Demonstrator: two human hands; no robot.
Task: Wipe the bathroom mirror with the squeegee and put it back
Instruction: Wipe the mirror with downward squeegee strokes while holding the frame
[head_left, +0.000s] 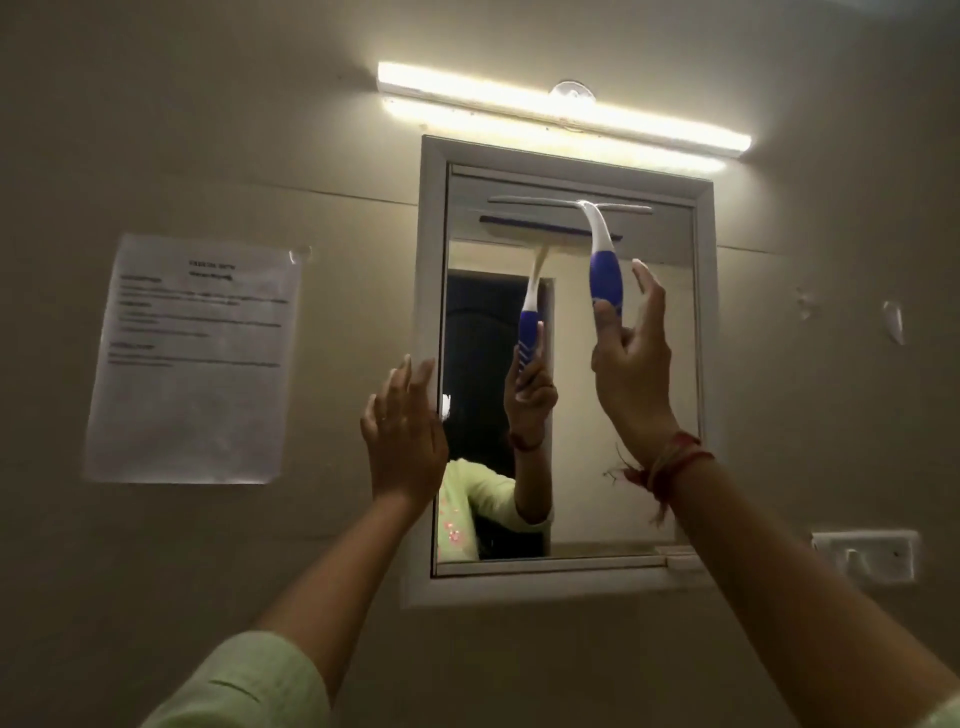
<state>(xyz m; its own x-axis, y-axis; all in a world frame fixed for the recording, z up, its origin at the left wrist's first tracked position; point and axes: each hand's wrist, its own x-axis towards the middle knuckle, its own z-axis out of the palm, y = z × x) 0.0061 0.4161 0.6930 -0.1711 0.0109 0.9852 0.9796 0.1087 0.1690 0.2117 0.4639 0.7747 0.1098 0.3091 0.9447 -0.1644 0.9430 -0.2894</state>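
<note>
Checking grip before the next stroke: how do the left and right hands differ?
The right hand grips the squeegee by its blue handle; the left hand holds nothing, fingers straight. The right hand is before the mirror glass; the left hand lies at its frame's left edge. The right wrist wears red threads; the left wrist is bare. Both are raised.

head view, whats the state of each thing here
light, on
left hand, open, flat on mirror frame
right hand, grips squeegee handle
squeegee, upright, blade at mirror's top
paper, stuck flat on wall
</note>
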